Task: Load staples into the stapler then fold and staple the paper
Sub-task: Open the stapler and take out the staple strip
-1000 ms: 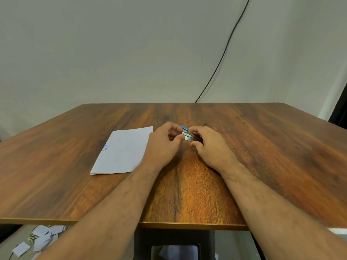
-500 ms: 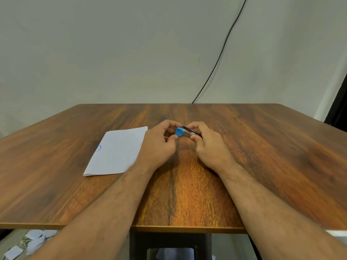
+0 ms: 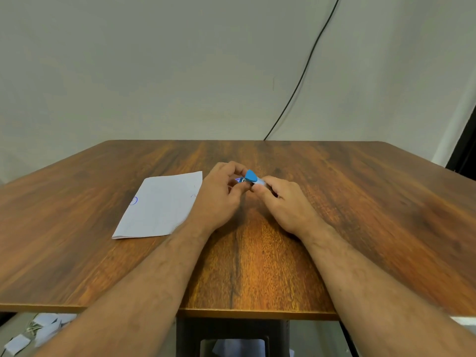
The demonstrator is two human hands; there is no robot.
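Both hands are up at the middle of the bench [image 3: 360, 202], working one small stapler [image 3: 251, 177] between them. The left hand [image 3: 219, 197] pinches its near end with curled fingers and thumb, and the right hand [image 3: 286, 202] grips the other end, thumb tucked under. The blue top of the stapler pokes up between the fingertips, tilted, and a bit of metal shows below it. Whether the staple channel is open, or any staples are in, I can't tell, because the fingers cover most of it. This looks like the loading step, and it's fiddly. With a tool this small held only at the tips, a slip could let the sprung top snap down on a finger, or pop the stapler out onto the bench. A strip of staples, if there is one in there, could break apart or sit crooked and jam. The paper [image 3: 159, 204] lies flat just left of the left hand, its edge close by the wrist, so a careless elbow or forearm could drag or crease it before it's ever folded.
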